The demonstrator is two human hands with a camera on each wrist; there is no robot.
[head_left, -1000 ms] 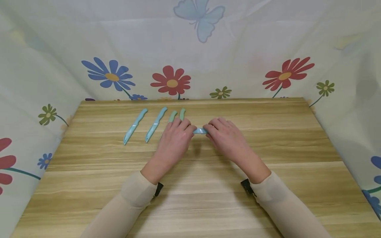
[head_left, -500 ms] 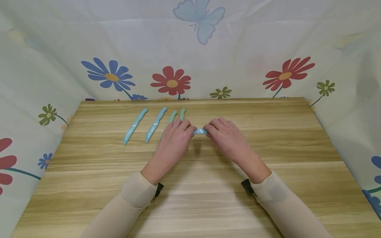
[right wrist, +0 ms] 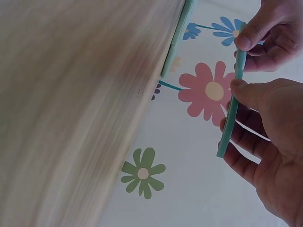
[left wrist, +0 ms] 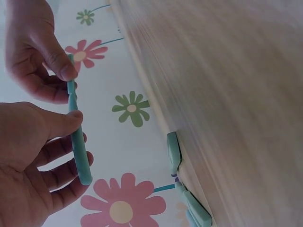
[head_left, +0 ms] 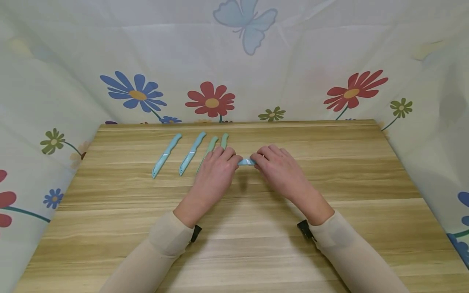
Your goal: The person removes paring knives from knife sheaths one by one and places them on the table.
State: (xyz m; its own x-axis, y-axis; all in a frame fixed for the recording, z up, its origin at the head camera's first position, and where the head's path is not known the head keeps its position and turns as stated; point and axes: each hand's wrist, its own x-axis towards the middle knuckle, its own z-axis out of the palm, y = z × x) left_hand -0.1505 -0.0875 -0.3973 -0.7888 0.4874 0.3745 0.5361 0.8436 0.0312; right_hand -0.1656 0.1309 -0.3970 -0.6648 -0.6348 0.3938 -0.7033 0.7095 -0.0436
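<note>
A light blue sheathed knife [head_left: 246, 162] is held level above the table between both hands. My left hand [head_left: 217, 171] pinches its rounded handle [left wrist: 81, 161], thumb on one side and curled fingers on the other. At the other end, my right hand [head_left: 280, 171] grips the sheath [right wrist: 229, 125] the same way. Only a short middle stretch of the knife shows between the hands in the head view; no bare blade is visible. Two green knives, one [head_left: 210, 146] and another [head_left: 224, 140], lie behind the left hand, which partly covers them.
Two more light blue sheathed knives, one [head_left: 166, 156] and another [head_left: 192, 153], lie slanted on the table, left of the green ones. The wooden table [head_left: 242, 252] ends at the back against a flower-print curtain [head_left: 293, 73], which also hangs at both sides.
My left hand has shifted very slightly, uncovering more of one green knife. Both hands keep their hold on the blue knife.
</note>
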